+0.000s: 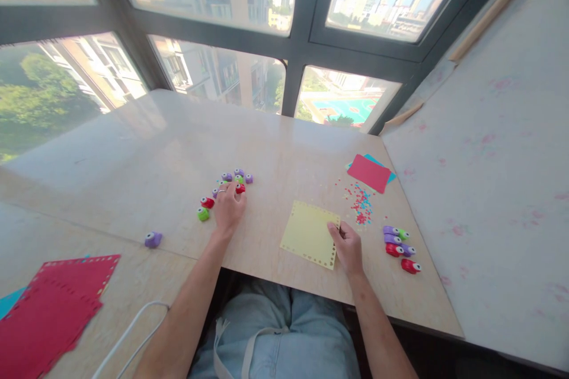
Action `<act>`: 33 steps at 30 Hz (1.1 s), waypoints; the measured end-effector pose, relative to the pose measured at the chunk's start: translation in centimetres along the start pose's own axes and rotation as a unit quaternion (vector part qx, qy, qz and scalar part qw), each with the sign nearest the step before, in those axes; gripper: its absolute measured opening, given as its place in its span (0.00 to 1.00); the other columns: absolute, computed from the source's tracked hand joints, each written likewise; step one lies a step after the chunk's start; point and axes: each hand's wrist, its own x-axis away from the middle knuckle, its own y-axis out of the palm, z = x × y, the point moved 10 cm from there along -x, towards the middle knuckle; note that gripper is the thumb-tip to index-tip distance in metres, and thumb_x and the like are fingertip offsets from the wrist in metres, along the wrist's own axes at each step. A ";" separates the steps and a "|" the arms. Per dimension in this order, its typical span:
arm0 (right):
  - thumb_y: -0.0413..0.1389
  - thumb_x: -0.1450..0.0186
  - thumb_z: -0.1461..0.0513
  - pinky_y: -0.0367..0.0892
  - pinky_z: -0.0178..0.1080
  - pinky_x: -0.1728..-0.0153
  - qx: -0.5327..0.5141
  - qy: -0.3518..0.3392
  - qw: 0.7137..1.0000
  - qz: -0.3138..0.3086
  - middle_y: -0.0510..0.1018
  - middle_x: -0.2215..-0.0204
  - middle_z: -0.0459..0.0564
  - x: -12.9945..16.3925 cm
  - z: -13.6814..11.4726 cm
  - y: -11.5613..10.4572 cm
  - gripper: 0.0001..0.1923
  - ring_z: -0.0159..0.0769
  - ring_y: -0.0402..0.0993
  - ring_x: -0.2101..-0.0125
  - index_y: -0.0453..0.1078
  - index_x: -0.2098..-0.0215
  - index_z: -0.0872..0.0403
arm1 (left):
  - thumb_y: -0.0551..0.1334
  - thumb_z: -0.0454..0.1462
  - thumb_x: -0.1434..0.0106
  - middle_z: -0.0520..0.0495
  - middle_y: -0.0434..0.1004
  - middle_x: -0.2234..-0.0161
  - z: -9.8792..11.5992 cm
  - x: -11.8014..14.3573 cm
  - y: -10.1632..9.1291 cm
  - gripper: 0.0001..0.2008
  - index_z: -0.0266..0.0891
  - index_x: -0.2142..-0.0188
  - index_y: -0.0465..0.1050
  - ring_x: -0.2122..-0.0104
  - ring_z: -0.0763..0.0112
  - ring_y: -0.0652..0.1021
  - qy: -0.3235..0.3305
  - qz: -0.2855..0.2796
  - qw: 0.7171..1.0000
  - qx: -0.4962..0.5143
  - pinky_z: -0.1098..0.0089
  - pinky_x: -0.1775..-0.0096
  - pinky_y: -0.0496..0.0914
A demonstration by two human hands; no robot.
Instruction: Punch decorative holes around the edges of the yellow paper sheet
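My left hand (229, 206) is at a cluster of small paper punches, its fingers closed around a red paper punch (240, 188). Close by it are a purple punch (239, 172), another red punch (207, 202) and a green punch (203, 214). My right hand (348, 247) pinches the right edge of a yellow sheet of paper (309, 232), thumb on top. Small shapes are cut out along the sheet's edges, and it lies on or just over the table. The fingers under the sheet are partly hidden.
Punched-out confetti (362, 206) lies right of the sheet, below red cards (368, 173) on blue ones. More punches (393, 250) stand far right. A lone purple punch (153, 239), punched red sheets (53, 308) and a white cable (133, 325) are at left. Windows border the table (275, 148).
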 end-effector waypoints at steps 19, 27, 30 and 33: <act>0.55 0.39 0.46 0.52 0.33 0.79 0.018 -0.012 1.000 0.011 0.58 0.82 0.40 0.0 -1.3 -0.2 0.22 0.30 0.53 0.79 0.60 0.78 0.53 | 0.61 0.35 0.39 0.45 0.79 0.61 5.0 4.4 2.7 0.13 0.41 0.54 0.74 0.60 0.61 0.76 0.121 -0.171 0.970 0.125 0.61 0.54 0.70; 0.55 0.39 0.46 0.51 0.33 0.79 0.021 -0.027 0.999 0.021 0.56 0.82 0.39 0.0 -1.4 -0.4 0.22 0.29 0.52 0.79 0.58 0.80 0.52 | 0.62 0.36 0.39 0.44 0.77 0.56 6.4 4.4 3.4 0.15 0.42 0.52 0.73 0.54 0.61 0.75 0.148 -0.201 0.954 0.168 0.61 0.51 0.70; 0.55 0.38 0.46 0.52 0.33 0.78 0.015 -0.022 1.000 0.014 0.57 0.82 0.40 0.0 -1.1 -0.3 0.22 0.30 0.54 0.78 0.60 0.78 0.53 | 0.62 0.37 0.38 0.43 0.77 0.55 7.4 4.5 3.8 0.13 0.41 0.53 0.74 0.54 0.61 0.75 0.197 -0.215 0.944 0.154 0.60 0.50 0.69; 0.55 0.38 0.47 0.52 0.33 0.78 0.008 -0.016 1.000 0.005 0.58 0.81 0.40 0.0 -0.8 -0.1 0.21 0.30 0.55 0.78 0.61 0.77 0.53 | 0.60 0.36 0.37 0.44 0.78 0.58 7.7 4.2 4.1 0.10 0.41 0.56 0.74 0.56 0.61 0.75 0.211 -0.218 0.945 0.120 0.61 0.51 0.69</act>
